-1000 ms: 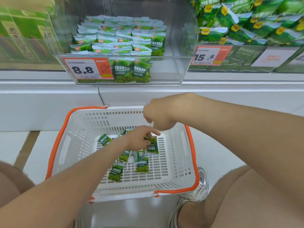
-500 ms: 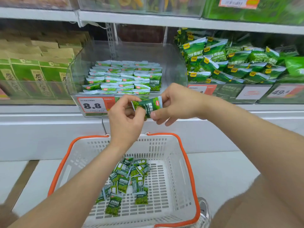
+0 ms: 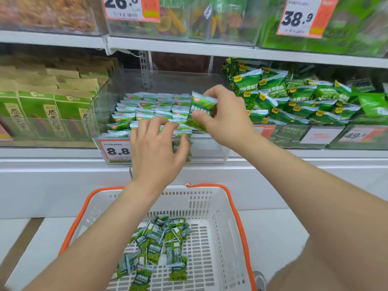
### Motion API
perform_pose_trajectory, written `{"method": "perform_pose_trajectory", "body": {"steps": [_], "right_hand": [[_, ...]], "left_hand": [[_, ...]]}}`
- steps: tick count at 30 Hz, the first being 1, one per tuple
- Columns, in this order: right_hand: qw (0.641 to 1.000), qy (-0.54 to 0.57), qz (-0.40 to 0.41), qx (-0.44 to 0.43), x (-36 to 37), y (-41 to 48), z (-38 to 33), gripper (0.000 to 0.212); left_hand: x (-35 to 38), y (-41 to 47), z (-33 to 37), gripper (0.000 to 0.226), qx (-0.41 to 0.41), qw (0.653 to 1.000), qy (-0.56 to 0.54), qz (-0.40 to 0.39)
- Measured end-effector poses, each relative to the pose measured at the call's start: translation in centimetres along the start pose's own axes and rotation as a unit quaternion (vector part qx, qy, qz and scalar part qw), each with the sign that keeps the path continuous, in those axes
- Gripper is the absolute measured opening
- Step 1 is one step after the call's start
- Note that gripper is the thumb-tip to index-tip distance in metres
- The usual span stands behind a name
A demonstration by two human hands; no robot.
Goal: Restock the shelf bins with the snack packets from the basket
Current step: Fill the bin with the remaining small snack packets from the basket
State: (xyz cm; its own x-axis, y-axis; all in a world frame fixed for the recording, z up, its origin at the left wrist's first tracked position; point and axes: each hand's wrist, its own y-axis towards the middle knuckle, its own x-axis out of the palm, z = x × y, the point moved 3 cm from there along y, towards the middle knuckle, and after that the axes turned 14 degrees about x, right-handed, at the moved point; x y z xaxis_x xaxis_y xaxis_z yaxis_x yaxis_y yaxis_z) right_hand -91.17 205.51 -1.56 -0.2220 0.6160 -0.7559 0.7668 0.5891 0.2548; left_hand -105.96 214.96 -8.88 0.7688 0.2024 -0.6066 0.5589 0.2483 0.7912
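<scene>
Right hand [image 3: 227, 122] pinches one packet [image 3: 201, 109]; left hand [image 3: 155, 149] splayed.

I count two grips in view: left grip [image 3: 157, 148] and right grip [image 3: 222, 120]. One small green foil snack packet [image 3: 201, 110], pinched in the right grip. One white slotted plastic basket with an orange rim [image 3: 236, 215]. Loose green packets in it [image 3: 159, 242]: roughly fifteen, but the pile overlaps, so no exact number. One clear acrylic shelf bin [image 3: 100, 122]; I can't count its stacked packets [image 3: 147, 110]. Four readable orange-and-white price tags: 26.8 [image 3: 126, 7], 38.9 [image 3: 298, 17], 8.8 [image 3: 116, 151], 49-something [image 3: 357, 135].
</scene>
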Motion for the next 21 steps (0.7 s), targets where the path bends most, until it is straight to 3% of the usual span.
{"method": "perform_pose_trajectory", "body": {"steps": [3, 6, 12, 17, 21], "right_hand": [[0.993, -0.119, 0.021, 0.015, 0.3, 1.4, -0.4, 0.043], [0.971, -0.231, -0.050, 0.049, 2.5, 3.1, 0.0, 0.032], [0.942, -0.276, -0.153, 0.116, 6.2, 7.0, 1.1, 0.017], [0.951, -0.239, -0.131, 0.146, 8.0, 9.2, 1.5, 0.037], [0.949, -0.262, -0.056, 0.164, 8.0, 9.3, 2.0, 0.061]], "left_hand": [[0.8, 0.0, -0.7, 0.043, -0.011, 0.998, 0.031, -0.052], [1.3, -0.3, -0.8, 0.055, 0.004, 0.996, 0.065, -0.065], [1.7, -0.5, -0.9, 0.056, 0.029, 0.995, 0.087, -0.027], [1.9, -0.7, -1.1, 0.051, 0.039, 0.996, 0.085, 0.003], [2.0, -0.8, -1.2, 0.050, 0.044, 0.996, 0.080, 0.008]]}}
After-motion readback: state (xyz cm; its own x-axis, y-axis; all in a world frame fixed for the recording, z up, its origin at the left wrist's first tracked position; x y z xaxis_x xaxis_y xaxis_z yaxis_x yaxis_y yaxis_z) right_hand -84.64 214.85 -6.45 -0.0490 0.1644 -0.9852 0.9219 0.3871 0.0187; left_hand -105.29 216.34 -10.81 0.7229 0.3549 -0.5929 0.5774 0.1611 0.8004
